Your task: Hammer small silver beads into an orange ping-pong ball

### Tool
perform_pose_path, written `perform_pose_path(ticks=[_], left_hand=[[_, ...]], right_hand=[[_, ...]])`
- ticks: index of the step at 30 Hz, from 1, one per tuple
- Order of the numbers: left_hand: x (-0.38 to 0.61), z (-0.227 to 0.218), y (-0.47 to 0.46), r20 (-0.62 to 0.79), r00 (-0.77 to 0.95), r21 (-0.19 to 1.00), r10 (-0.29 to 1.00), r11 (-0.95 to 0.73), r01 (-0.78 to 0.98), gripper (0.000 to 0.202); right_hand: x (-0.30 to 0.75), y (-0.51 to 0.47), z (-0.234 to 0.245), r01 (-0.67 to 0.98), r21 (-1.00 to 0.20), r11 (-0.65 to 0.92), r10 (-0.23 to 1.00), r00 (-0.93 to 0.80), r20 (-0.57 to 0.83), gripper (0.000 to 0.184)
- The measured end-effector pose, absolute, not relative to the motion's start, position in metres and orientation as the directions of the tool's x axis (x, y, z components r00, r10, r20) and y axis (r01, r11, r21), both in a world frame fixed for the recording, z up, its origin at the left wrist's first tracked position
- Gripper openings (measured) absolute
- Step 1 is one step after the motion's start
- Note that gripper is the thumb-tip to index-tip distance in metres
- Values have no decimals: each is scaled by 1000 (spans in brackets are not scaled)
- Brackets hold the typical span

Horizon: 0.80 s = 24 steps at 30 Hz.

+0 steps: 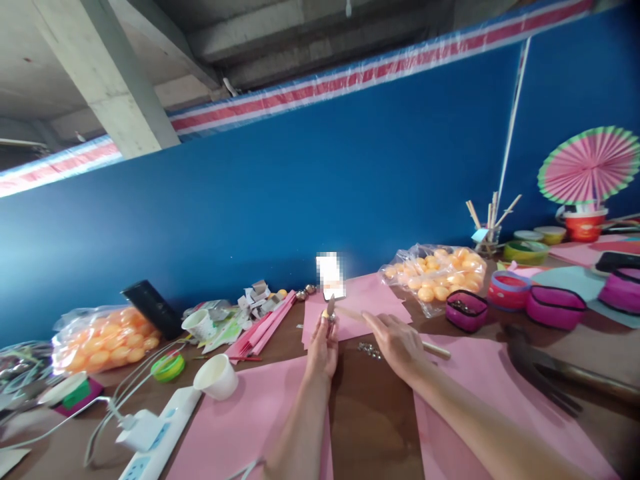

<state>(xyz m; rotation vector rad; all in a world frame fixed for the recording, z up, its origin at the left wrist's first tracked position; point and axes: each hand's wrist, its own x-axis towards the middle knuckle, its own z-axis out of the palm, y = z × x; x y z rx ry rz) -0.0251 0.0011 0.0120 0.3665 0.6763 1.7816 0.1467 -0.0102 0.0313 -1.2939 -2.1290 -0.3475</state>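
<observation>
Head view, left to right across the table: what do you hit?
ball bag → green tape roll → paper cup → left hand, pinching a small piece → right hand, gripping a stick → magenta box → hammer

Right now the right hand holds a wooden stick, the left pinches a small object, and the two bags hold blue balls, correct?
No: in the head view the left bag and right bag hold orange balls, not blue. The right hand holds the wooden stick, the left hand a small object.
</observation>
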Motion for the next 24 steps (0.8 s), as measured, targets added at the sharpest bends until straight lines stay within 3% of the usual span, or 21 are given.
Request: perform_pose_path(ticks=[24], left_hand=[[-26, 5, 5, -91, -342, 610, 935, -219, -761, 11]], right_hand=[[148, -12, 35, 851, -110, 514, 664, -313, 679, 31]])
